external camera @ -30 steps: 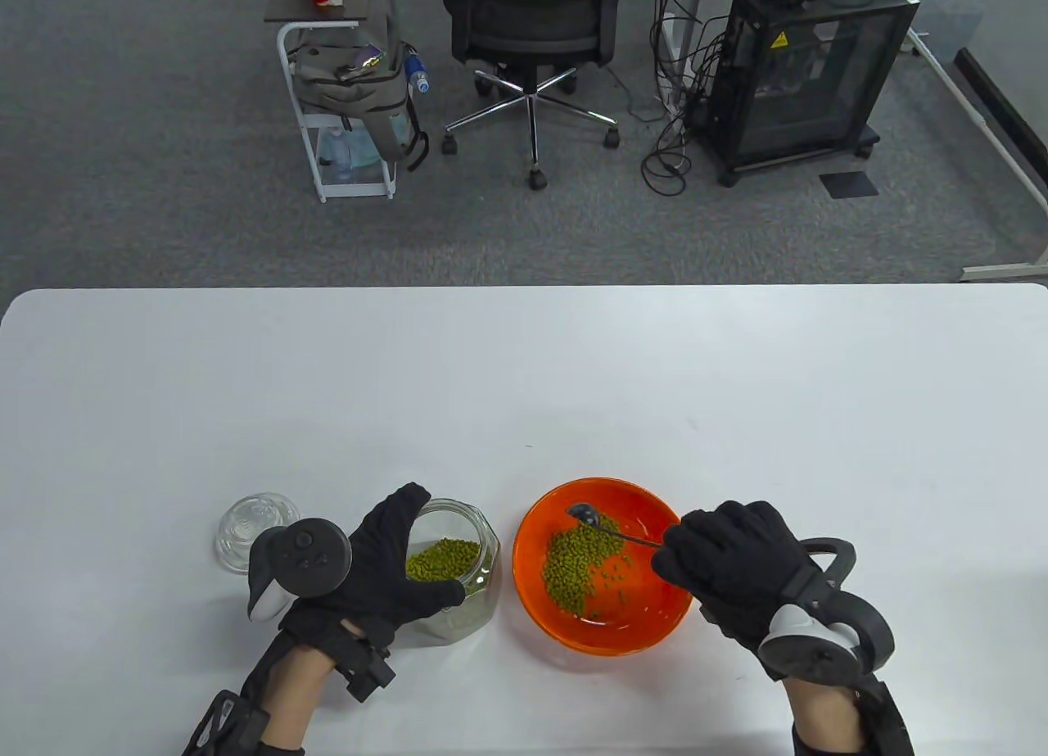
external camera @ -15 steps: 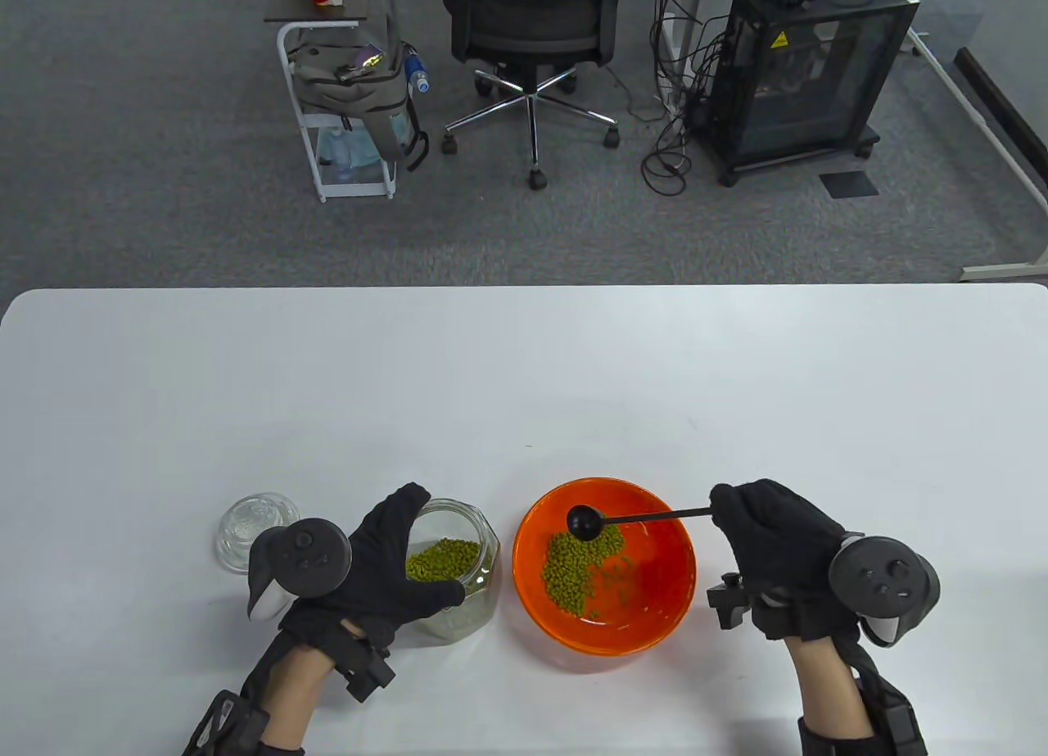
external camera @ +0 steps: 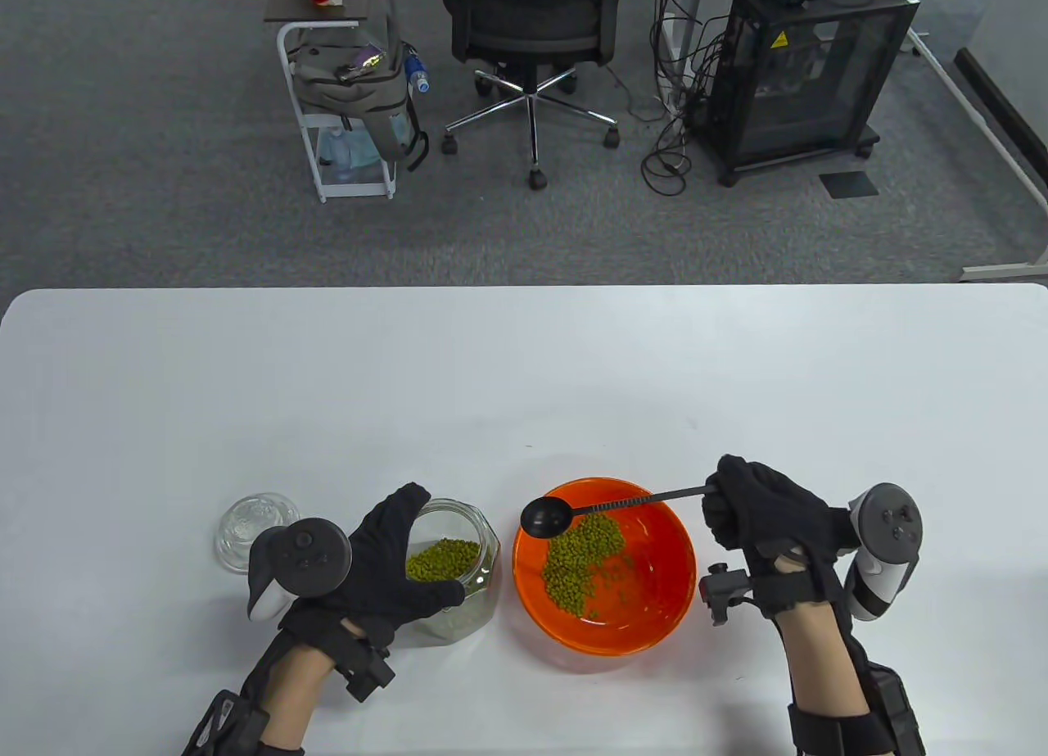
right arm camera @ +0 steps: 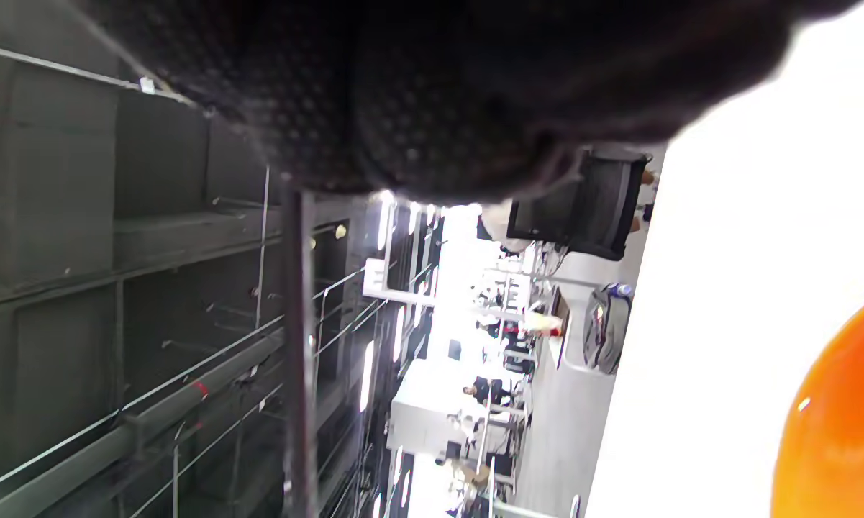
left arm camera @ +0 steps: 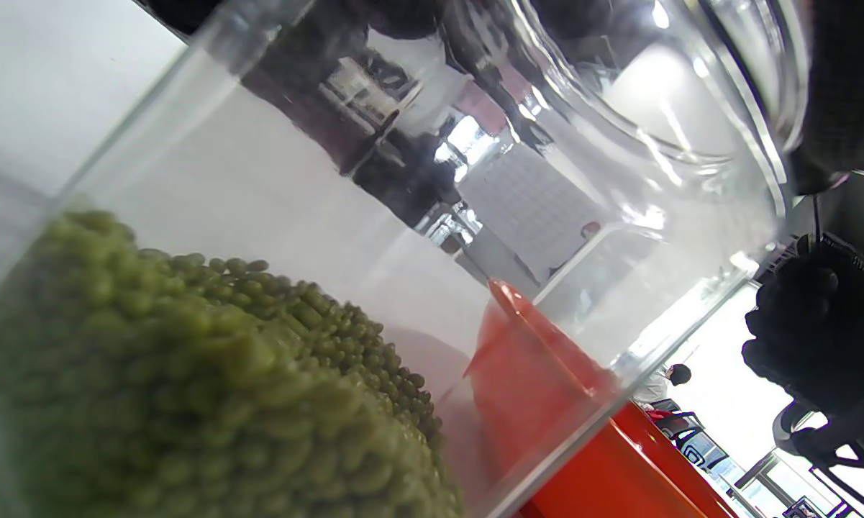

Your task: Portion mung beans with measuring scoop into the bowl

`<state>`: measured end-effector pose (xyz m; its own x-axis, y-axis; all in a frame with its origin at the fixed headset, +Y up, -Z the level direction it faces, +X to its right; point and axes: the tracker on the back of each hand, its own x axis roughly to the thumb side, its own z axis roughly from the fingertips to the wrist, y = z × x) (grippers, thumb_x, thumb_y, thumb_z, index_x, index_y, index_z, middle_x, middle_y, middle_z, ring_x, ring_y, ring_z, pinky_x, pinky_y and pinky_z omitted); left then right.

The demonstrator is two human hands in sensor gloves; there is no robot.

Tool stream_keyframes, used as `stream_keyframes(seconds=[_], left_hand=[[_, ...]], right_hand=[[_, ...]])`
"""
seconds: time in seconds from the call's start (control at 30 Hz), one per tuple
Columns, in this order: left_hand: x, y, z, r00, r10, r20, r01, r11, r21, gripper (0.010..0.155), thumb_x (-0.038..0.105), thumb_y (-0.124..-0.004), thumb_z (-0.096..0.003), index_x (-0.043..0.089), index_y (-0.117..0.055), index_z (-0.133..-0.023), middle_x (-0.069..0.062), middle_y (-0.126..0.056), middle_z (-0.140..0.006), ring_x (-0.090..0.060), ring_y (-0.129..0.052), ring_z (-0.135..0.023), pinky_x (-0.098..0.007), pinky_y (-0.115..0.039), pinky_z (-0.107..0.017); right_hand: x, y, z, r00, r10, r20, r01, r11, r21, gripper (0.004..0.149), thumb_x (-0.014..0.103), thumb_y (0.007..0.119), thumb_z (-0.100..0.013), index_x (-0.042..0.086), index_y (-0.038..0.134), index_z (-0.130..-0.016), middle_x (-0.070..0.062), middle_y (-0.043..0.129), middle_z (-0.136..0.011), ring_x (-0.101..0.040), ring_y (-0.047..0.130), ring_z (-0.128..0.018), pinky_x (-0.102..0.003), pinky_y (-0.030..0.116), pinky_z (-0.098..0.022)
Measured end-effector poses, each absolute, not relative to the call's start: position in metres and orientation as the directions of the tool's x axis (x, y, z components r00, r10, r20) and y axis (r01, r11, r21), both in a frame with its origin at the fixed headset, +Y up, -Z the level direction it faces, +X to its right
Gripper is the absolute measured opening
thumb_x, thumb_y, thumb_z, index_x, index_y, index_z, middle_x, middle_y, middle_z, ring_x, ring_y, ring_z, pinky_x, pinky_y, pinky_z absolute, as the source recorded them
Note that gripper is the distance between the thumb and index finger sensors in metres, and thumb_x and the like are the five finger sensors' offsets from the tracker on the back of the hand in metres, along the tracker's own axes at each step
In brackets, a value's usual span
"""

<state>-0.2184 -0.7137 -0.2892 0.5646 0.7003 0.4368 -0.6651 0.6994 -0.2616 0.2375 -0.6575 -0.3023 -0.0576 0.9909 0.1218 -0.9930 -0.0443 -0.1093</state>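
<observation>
Gripping the scoop (external camera: 547, 516) by its handle in our right hand (external camera: 757, 510), we hold its empty cup over the orange bowl's (external camera: 647, 625) left rim, above the mung beans (external camera: 581, 559) in it. Just left of the bowl, our left hand (external camera: 372, 568) grasps the open jar (external camera: 483, 543) on the tabletop (external camera: 524, 363).

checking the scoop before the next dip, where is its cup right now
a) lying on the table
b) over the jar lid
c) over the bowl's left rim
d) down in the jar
c: in the table view the scoop cup hangs over the left rim of the bowl, short of the jar, its handle held by the right hand.
</observation>
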Motion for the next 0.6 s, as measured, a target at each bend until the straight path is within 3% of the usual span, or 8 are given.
stream_keyframes(seconds=[0.33, 0.6], left_hand=[[-0.218, -0.714, -0.289, 0.565, 0.7, 0.438, -0.665, 0.7, -0.261, 0.124, 0.083, -0.088, -0.0384, 0.003, -0.026, -0.11, -0.028, -0.039, -0.116, -0.059, -0.056, -0.105, -0.074, -0.054, -0.072], [-0.218, -0.714, -0.289, 0.563, 0.7, 0.439, -0.667, 0.699, -0.259, 0.124, 0.083, -0.088, -0.0384, 0.003, -0.026, -0.11, -0.028, -0.039, -0.116, -0.059, -0.056, -0.105, -0.074, -0.054, -0.072]], right_hand=[[0.159, -0.606, -0.311, -0.298, 0.925, 0.236, -0.955, -0.287, -0.08, 0.041, 0.049, 0.085, -0.047, 0.011, 0.101, -0.049, -0.009, 0.104, -0.037, -0.021, 0.099, -0.015, -0.035, 0.086, -0.014], [0.112, -0.594, -0.319, -0.475, 0.84, 0.264, -0.878, -0.474, -0.071, 0.041, 0.049, 0.085, -0.047, 0.011, 0.102, -0.05, -0.01, 0.104, -0.038, -0.022, 0.099, -0.016, -0.036, 0.086, -0.014]])
